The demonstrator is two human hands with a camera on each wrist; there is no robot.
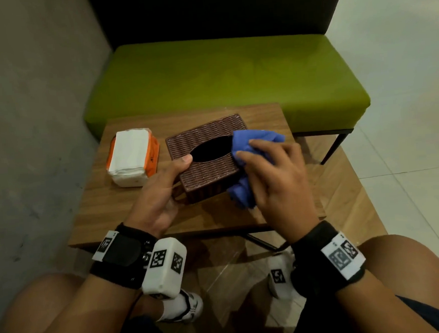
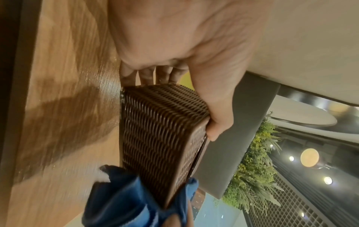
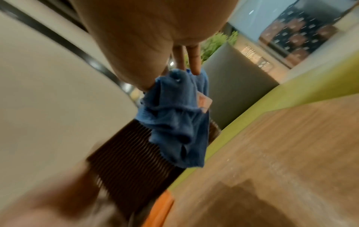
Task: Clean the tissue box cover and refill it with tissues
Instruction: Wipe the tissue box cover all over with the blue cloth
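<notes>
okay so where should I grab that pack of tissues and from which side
Probably take the tissue pack from above, across its two long orange sides. It lies flat on the table with its white top facing up, and its left side and near end are free, while the tissue box cover sits to its right.

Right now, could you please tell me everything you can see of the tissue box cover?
The tissue box cover is a dark brown, woven, wicker-look rectangular shell with a dark oval opening in its top. It looks tilted, its near end lifted off the wooden table. The left hand grips its near left corner, thumb on top, fingers beneath. The right hand presses a blue cloth against its right end.
</notes>
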